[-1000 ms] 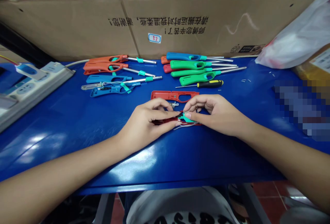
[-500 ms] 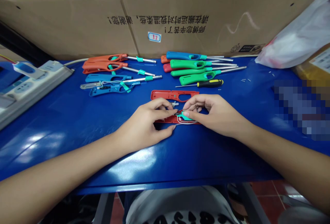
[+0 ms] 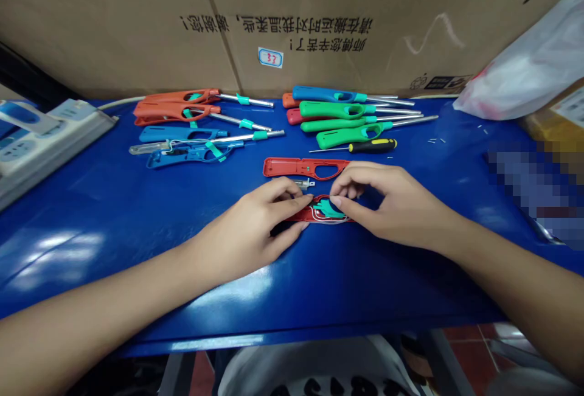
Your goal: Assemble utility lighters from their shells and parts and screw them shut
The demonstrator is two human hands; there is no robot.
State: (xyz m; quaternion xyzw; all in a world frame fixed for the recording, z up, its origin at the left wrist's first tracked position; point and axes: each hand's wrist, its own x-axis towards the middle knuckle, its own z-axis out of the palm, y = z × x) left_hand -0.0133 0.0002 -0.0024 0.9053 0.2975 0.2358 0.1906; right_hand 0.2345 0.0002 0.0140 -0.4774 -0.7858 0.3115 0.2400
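Note:
A red lighter shell half (image 3: pixel 298 216) lies on the blue table with a green trigger (image 3: pixel 329 208) and thin white wires (image 3: pixel 326 221) in it. My left hand (image 3: pixel 262 216) grips the left part of this shell, thumb at the near edge and index finger on the far edge. At the trigger's upper right, my right hand (image 3: pixel 387 201) has its thumb and index finger pinched together; its palm hides the shell's right end. Just beyond lie the other red shell half (image 3: pixel 287 167) and a small clear-and-metal part (image 3: pixel 308 184), partly behind my left fingers.
Opened orange lighters (image 3: pixel 176 104) and blue lighter pieces (image 3: pixel 187 156) lie at the back left. Assembled green lighters (image 3: pixel 349 136) and a yellow-black screwdriver (image 3: pixel 371 146) are at the back right, near small screws (image 3: pixel 435 140). A power strip (image 3: pixel 50 134) and a cardboard box (image 3: pixel 150 31) border the table.
My right thumb has shifted from the trigger's middle to its upper right, so more of the trigger shows. My left hand keeps its hold on the shell. The view has shifted slightly.

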